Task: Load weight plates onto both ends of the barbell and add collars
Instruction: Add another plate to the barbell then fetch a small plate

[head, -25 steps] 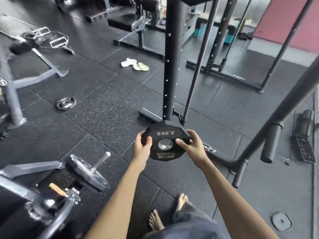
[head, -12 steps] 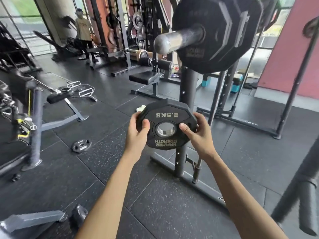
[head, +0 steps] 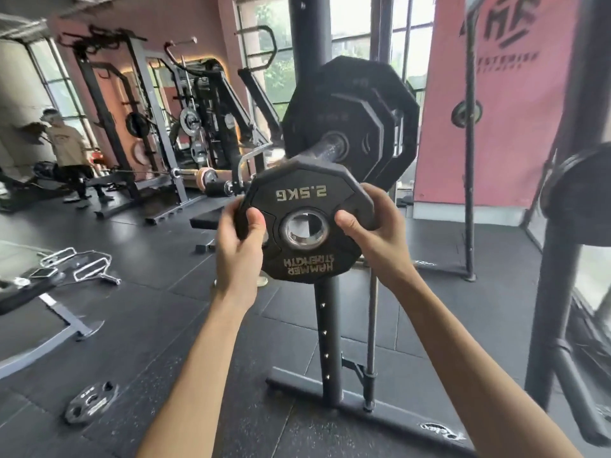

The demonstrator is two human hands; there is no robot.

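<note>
A small black 2.5 kg plate (head: 305,193) with a steel centre ring is held upright at chest height, its lettering upside down. My left hand (head: 239,239) grips its left edge with the thumb on the face. My right hand (head: 370,231) grips its right edge the same way. Just behind and above the plate, the barbell sleeve (head: 325,150) points toward me, its tip hidden by the plate's top edge. Larger black plates (head: 357,104) sit on that sleeve. The barbell rests on a black rack upright (head: 327,328).
A small plate (head: 91,406) lies on the rubber floor at lower left. Cable handles (head: 77,266) and a bench frame are at left. A person (head: 67,150) stands far left among other racks. Another black upright (head: 562,292) and a loaded plate (head: 585,196) stand at right.
Both hands have raised the 2.5 kg plate from near the floor up to the level of the barbell sleeve. My view has tilted up with it.
</note>
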